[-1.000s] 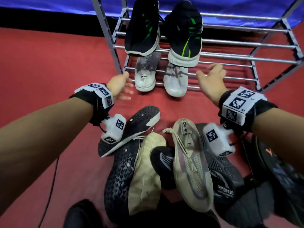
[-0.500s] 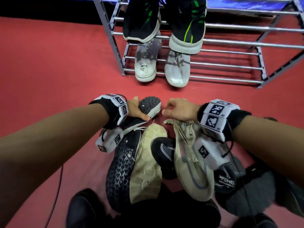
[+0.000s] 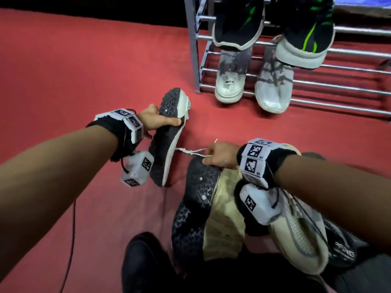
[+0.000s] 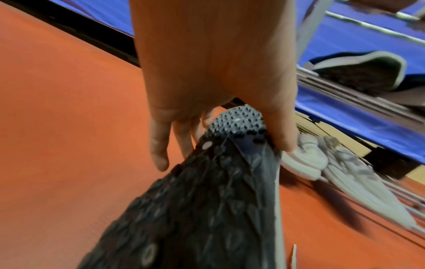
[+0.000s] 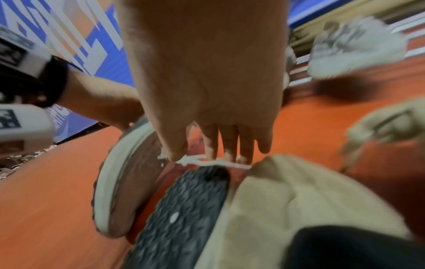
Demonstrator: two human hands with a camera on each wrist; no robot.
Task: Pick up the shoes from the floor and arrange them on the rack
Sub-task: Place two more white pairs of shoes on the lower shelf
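A left hand [image 4: 214, 76] gripped a dark-soled shoe [image 4: 207, 209] above a red floor [image 4: 69, 127]

The thumb lay across the studded black sole on the right, and the fingers [image 4: 158, 145] curled down behind the shoe's left side, near its rounded end. Beyond, to the right, a pale grey shoe [image 4: 306, 160] lay on the bars of a metal rack [image 4: 308, 32], and another shoe's dark sole [image 4: 358, 72] showed on a higher shelf, against a blue backdrop [image 4: 345, 45]

1. The rack [image 3: 338, 89] stands at the far right on the floor [image 3: 84, 70].
2. Two pairs of shoes sit on its left end, one pair [image 3: 273, 24] above the other [image 3: 251, 81].
3. The pile of shoes [image 3: 232, 218] lies nearer, before the rack.
4. One shoe [image 3: 167, 140] stands left of the pile.
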